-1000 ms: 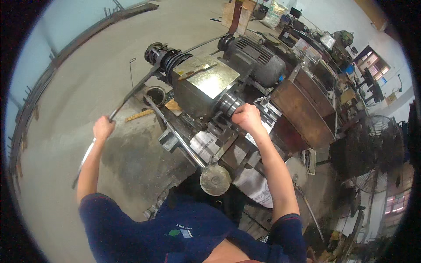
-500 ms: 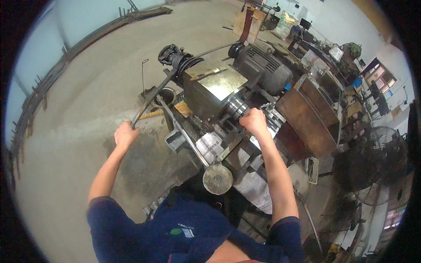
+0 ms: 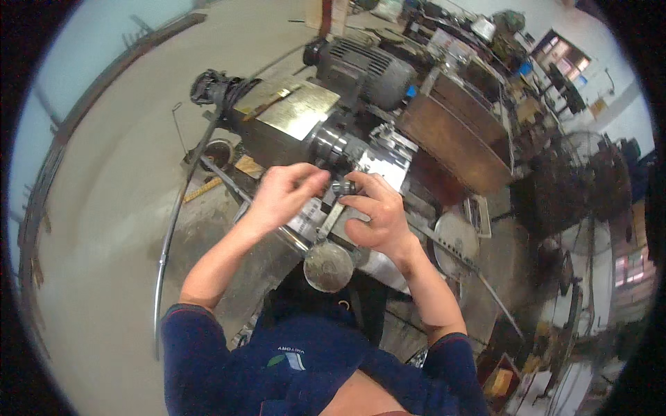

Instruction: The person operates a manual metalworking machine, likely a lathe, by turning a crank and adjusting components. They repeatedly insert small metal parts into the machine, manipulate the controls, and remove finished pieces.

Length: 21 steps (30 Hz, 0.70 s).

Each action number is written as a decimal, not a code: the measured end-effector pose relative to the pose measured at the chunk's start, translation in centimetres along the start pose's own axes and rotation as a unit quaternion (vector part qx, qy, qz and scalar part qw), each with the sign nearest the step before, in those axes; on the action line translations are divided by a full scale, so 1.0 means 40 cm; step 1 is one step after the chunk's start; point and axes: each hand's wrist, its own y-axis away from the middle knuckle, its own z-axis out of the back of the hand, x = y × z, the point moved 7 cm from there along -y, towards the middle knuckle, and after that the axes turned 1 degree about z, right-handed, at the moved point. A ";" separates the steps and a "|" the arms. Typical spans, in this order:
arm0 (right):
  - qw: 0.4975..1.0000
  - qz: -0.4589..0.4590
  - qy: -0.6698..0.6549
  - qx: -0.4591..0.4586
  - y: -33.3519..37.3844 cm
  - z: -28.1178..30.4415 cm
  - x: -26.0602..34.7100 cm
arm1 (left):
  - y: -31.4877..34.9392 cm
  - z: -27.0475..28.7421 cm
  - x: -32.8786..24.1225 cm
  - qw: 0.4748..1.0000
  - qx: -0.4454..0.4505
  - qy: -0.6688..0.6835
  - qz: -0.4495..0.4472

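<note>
In front of the machine's spindle, my right hand (image 3: pixel 378 211) pinches a small shiny metal cylinder (image 3: pixel 342 187) between thumb and fingers. My left hand (image 3: pixel 288 194) is just to its left, fingers loosely curled and apart, with nothing visible in it and a small gap to the cylinder. Behind both hands is the round metal spindle nose (image 3: pixel 328 143), which sticks out of a headstock (image 3: pixel 277 111) with a bright metal top. A long metal bar (image 3: pixel 166 246) slopes down at the machine's left, free of my hands. Below my hands sits a round metal disc (image 3: pixel 328 266) on the machine's front.
An electric motor (image 3: pixel 364 73) stands behind the headstock. To its right is a rusty sheet-metal guard (image 3: pixel 454 132). A pedestal fan (image 3: pixel 583 166) stands at the right. Long metal stock (image 3: pixel 104 83) lies along the left wall. A thin flat tool (image 3: pixel 270 102) rests on the headstock.
My left hand has let go of the long bar and come over to my right hand. My right hand has drawn back from the spindle with the small cylinder. The view has shifted right.
</note>
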 end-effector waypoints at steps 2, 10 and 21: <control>1.000 -0.018 0.000 -0.001 0.032 0.016 0.013 | -0.006 -0.098 0.016 0.994 0.066 0.085 0.024; 0.991 -0.091 -0.088 -0.045 0.144 0.033 -0.012 | 0.057 -0.250 0.109 0.906 0.178 0.350 0.156; 0.958 -0.172 -0.219 -0.061 0.199 0.016 -0.084 | 0.072 -0.289 0.120 0.894 0.190 0.353 0.201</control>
